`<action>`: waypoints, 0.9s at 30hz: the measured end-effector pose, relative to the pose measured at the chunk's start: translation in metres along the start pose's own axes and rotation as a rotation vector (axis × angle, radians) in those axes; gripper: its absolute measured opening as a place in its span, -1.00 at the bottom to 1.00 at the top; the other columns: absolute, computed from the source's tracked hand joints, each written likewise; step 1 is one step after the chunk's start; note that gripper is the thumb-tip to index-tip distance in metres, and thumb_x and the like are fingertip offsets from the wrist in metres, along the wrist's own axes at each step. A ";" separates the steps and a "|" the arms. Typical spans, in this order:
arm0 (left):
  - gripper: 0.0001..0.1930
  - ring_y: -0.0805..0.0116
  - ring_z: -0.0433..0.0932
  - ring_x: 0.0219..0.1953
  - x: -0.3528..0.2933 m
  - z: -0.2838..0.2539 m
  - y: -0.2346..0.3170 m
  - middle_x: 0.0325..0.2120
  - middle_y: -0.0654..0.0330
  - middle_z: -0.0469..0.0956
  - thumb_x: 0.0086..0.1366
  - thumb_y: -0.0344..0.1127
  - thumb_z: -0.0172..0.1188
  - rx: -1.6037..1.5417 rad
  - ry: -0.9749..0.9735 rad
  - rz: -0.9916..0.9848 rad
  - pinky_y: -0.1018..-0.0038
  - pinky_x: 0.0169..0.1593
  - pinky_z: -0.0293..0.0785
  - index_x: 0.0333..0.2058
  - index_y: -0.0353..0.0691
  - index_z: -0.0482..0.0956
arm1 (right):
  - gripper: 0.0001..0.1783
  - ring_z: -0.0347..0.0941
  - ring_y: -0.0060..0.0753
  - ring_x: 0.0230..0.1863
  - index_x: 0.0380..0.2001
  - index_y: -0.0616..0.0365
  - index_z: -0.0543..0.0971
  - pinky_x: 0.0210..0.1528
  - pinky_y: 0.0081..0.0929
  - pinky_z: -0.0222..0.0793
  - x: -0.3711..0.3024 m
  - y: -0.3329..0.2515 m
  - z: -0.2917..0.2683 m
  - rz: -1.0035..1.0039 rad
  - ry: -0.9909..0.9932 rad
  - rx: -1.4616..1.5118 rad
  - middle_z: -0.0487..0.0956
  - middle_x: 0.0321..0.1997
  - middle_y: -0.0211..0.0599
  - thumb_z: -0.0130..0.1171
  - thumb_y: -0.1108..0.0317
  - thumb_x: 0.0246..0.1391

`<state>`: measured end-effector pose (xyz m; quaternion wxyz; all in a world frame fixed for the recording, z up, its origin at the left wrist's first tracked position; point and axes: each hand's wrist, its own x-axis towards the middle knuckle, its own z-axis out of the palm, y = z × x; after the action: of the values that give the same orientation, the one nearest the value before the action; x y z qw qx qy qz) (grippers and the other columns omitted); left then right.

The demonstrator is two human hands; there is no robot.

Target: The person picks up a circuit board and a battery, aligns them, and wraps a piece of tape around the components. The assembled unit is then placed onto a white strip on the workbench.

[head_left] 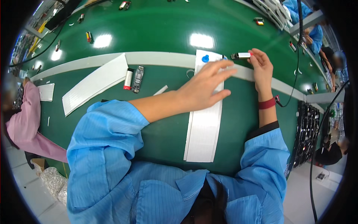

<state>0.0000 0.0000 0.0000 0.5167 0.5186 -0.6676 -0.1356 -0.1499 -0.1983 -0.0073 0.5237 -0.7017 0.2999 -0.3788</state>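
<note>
My right hand, with a red wrist strap, pinches the red end of a small white battery at the far rim of the bench. A dark piece sits at the battery's other end. My left hand reaches across with its fingers spread over a long stack of white sheets; nothing shows in its grasp. Near those fingertips, a blue round piece lies at the sheets' far end. Left of my left hand, a white, black and red battery rests beside a narrow grey circuit strip.
Another white sheet stack lies at the left. Beyond a pale rail, batteries with boards are scattered on a green surface. A black rack stands right, near a hanging cable. A co-worker's pink sleeve is left.
</note>
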 end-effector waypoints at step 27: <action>-0.72 0.24 0.48 -0.33 0.160 -0.141 -0.167 -0.41 0.08 0.51 0.05 -0.45 -0.01 0.141 -0.036 -0.511 0.41 -0.23 0.44 -0.21 -0.24 0.51 | -0.88 0.27 -0.79 -0.54 -0.35 0.24 0.50 -0.57 -0.83 0.14 -0.042 -0.029 0.074 0.079 -0.103 -0.124 0.51 -0.39 -0.44 0.09 0.48 -0.02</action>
<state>0.2206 -0.1547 0.0285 0.4163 0.7024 -0.5320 -0.2242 -0.1088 -0.1181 -0.0006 0.5087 -0.7387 0.3230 -0.3020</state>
